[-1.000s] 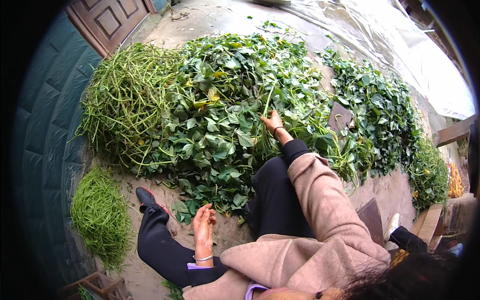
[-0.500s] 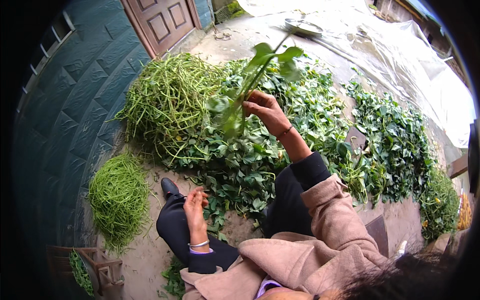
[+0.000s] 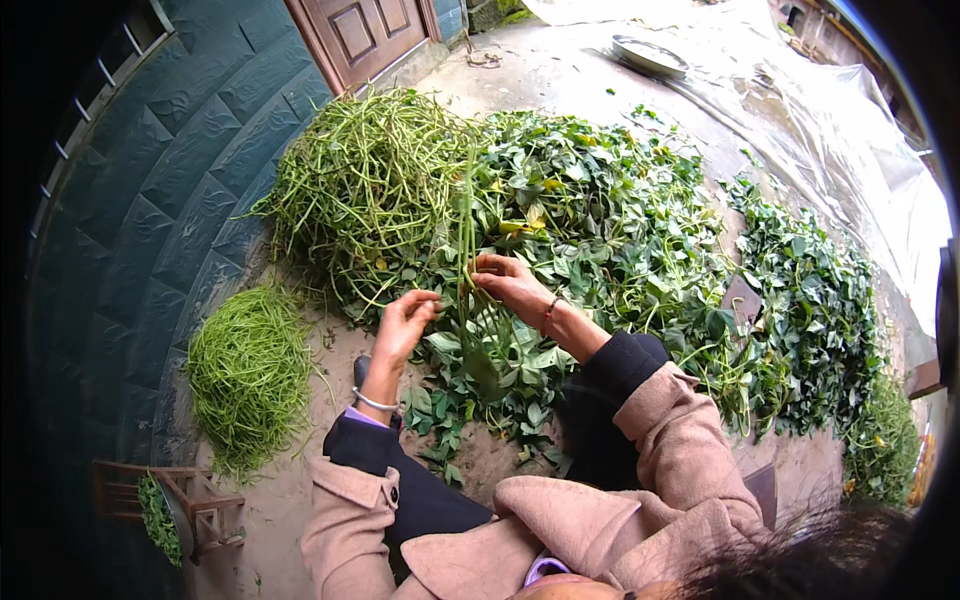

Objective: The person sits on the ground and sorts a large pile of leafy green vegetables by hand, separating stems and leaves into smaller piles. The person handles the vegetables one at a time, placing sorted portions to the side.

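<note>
One round pan lies beyond the leaves; right hand holds stems.

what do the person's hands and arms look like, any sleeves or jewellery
The left hand is gloveless, with a silvery bangle and a bit of purple cloth at the wrist. The right hand, also gloveless, has a thin dark bracelet. Both arms wear dark cuffs under pinkish-tan coat sleeves.
</note>
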Demonstrator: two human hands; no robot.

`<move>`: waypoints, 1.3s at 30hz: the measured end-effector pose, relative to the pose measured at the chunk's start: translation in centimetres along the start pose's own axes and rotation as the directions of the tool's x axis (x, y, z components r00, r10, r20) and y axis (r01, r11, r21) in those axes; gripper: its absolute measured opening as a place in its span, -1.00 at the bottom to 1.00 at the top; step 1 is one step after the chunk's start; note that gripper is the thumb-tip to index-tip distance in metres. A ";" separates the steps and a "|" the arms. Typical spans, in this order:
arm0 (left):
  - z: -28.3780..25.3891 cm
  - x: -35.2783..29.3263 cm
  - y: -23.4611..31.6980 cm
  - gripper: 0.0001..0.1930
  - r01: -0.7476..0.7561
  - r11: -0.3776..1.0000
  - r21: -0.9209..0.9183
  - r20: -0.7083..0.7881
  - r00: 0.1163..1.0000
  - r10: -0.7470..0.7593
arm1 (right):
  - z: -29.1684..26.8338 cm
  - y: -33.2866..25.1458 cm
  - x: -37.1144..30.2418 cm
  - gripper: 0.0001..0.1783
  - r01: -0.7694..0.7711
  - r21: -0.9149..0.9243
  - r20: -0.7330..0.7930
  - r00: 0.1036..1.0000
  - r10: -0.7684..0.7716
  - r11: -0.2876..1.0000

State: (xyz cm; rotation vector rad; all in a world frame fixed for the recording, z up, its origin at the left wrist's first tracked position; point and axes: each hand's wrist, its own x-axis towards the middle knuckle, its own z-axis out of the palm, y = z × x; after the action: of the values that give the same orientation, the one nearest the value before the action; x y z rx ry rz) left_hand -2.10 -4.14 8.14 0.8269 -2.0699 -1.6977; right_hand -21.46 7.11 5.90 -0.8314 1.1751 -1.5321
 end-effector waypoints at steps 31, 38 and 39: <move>2.2 5.1 -6.0 -0.74 0.239 0.603 -0.761 0.021 0.938 -0.346 | 0.0 3.0 4.3 -0.85 0.120 -0.901 -0.120 0.855 -0.505 0.417; 1.0 4.0 -6.9 -0.69 0.172 0.590 -0.789 0.027 0.969 -0.246 | 0.5 3.4 5.0 -0.88 0.176 -0.844 -0.135 0.844 -0.519 0.507; 1.4 4.1 -6.5 -0.69 0.150 0.590 -0.793 0.015 0.974 -0.228 | -0.3 3.7 5.1 -0.89 0.144 -0.857 -0.145 0.854 -0.499 0.495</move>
State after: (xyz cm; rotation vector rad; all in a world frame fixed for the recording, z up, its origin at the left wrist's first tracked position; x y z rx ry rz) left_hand -4.68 -6.43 1.11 0.7860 -0.9474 -2.3378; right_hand -21.97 2.19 2.06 -1.5022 2.2373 -1.4289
